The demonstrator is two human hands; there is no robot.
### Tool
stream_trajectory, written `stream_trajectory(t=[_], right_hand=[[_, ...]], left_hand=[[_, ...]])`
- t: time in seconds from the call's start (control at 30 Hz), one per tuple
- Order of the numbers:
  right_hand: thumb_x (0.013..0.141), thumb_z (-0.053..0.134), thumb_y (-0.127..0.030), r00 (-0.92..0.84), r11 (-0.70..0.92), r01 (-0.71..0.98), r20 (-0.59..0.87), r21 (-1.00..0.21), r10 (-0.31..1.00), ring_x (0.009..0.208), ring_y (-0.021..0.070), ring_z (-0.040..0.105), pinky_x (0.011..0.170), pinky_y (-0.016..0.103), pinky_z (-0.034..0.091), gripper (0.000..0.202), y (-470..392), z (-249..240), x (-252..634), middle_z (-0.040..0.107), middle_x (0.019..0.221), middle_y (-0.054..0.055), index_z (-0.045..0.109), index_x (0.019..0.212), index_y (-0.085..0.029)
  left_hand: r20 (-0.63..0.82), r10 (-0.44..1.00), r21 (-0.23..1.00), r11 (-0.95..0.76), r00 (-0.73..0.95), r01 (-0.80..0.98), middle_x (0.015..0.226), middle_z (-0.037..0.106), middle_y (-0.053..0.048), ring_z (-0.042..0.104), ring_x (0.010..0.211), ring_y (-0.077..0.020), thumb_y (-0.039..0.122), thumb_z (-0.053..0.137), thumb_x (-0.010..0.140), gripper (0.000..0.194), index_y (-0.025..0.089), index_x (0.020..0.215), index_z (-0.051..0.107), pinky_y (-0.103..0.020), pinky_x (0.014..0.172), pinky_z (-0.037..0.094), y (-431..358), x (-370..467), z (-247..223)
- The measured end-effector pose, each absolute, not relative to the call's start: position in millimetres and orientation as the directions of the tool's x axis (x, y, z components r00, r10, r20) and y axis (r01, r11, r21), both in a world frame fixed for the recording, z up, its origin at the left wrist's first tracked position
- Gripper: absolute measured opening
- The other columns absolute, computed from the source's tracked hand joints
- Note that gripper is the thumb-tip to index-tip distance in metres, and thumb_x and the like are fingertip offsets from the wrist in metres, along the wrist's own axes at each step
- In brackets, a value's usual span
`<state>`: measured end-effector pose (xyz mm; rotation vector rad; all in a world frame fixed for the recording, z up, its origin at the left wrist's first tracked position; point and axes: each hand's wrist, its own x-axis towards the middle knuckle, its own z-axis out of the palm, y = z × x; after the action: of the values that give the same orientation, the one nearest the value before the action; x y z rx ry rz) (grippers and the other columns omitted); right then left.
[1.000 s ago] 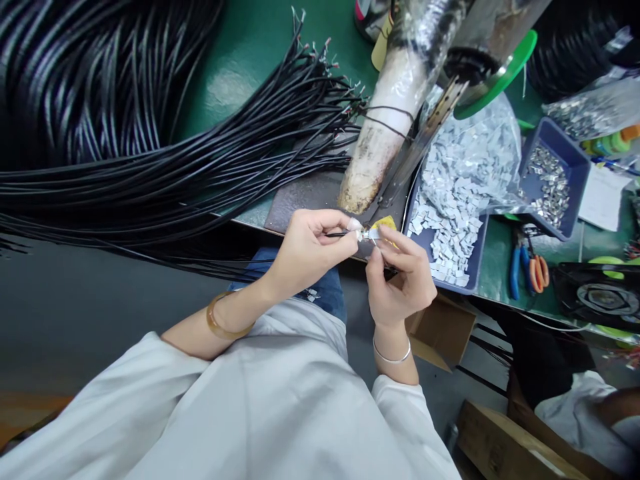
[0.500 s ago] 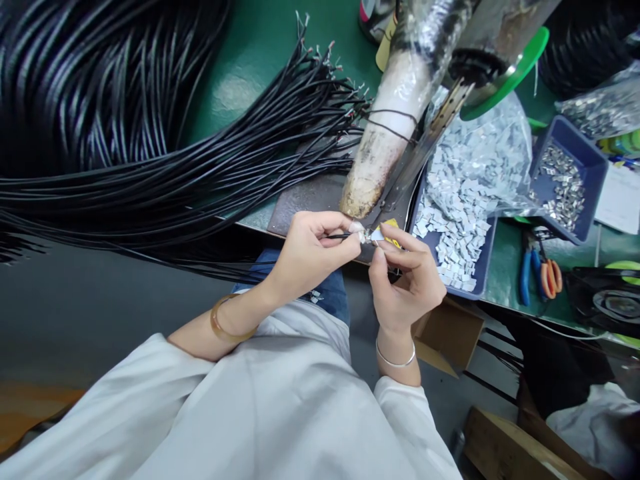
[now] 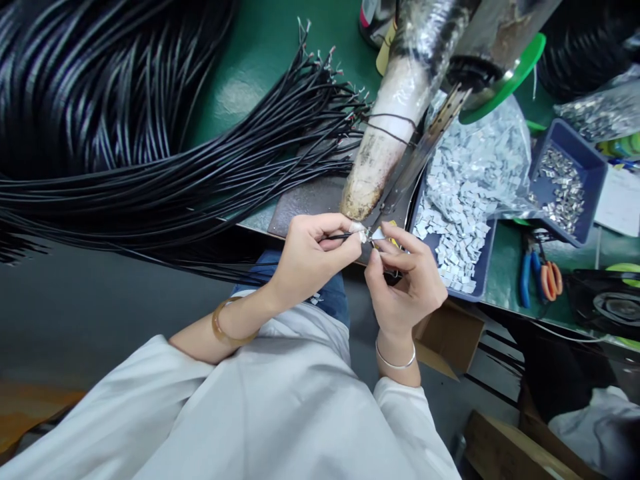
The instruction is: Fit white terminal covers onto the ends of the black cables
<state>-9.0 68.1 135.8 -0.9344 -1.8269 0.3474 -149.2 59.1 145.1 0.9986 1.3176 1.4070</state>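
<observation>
Between its thumb and forefinger, my left hand [image 3: 320, 257] pinches a black cable [image 3: 339, 236] close to its end, which points right. White covering wraps a left fingertip. Just to the right, my right hand [image 3: 407, 277] is closed at the fingertips on a small whitish piece [image 3: 379, 235], held against the cable's end. The fingers partly hide where the two meet. Behind the hands, the soiled tip of a plastic-wrapped tube [image 3: 363, 193] reaches down. A blue tray [image 3: 483, 283] of small pale pieces [image 3: 457, 243] stands beside my right hand.
A large bundle of black cables [image 3: 215, 160] covers the green table [image 3: 240, 87] at left. A second blue tray [image 3: 595, 190] holds small metal parts [image 3: 563, 187]. Blue-handled pliers [image 3: 525, 273] and an orange-handled tool [image 3: 550, 280] lie right. An open cardboard box [image 3: 450, 337] stands below.
My right thumb and fingers have shifted slightly left around the small whitish piece. My left hand keeps its grip on the cable almost unmoved.
</observation>
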Motion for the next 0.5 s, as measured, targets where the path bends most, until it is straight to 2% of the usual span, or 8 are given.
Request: stream_trajectory(t=[0.07,0.23,0.4,0.5], right_hand=[[0.078,0.068,-0.002,-0.197,0.655,0.438,0.645,-0.616,0.738,0.098,0.0196,0.074,0.077,0.034,0.066,0.020,67.6,133.9,-6.4,0.074,0.110,0.008,0.059,0.085,-0.019],[0.079,0.069,-0.005,-0.194,0.627,0.489,0.626,-0.606,0.756,0.093,0.0177,0.074,0.060,0.024,0.062,0.019,68.5,131.5,-4.5,0.075,0.104,0.006,0.063,0.089,-0.020],[0.077,0.072,-0.004,-0.170,0.630,0.532,0.657,-0.566,0.735,0.090,0.0162,0.074,0.064,0.025,0.062,0.020,68.9,137.2,-9.6,0.075,0.103,0.005,0.066,0.087,-0.020],[0.078,0.071,-0.005,-0.193,0.646,0.528,0.662,-0.552,0.724,0.088,0.0157,0.074,0.070,0.027,0.064,0.019,67.4,137.8,-8.9,0.075,0.106,0.005,0.064,0.086,-0.020]], left_hand=[[-0.041,0.979,0.996,0.022,-0.201,-0.092,0.050,0.043,0.005,0.028,0.045,-0.0026,0.012,0.065,0.070,0.006,0.011,0.066,0.070,-0.015,0.040,0.021,59.6,-150.6,144.7],[-0.044,0.983,0.996,0.029,-0.181,-0.087,0.052,0.045,0.005,0.030,0.046,-0.0026,0.012,0.065,0.070,0.004,0.010,0.067,0.068,-0.015,0.041,0.024,59.6,-149.5,142.5],[0.028,0.980,0.997,-0.040,-0.199,-0.059,0.055,0.044,0.005,0.028,0.048,-0.0026,0.013,0.064,0.074,0.007,0.011,0.068,0.067,-0.015,0.042,0.023,57.3,-148.4,143.7],[-0.004,0.984,0.998,-0.008,-0.177,-0.065,0.055,0.045,0.005,0.029,0.048,-0.0028,0.013,0.063,0.075,0.008,0.011,0.067,0.067,-0.015,0.043,0.023,57.0,-150.4,144.7]])
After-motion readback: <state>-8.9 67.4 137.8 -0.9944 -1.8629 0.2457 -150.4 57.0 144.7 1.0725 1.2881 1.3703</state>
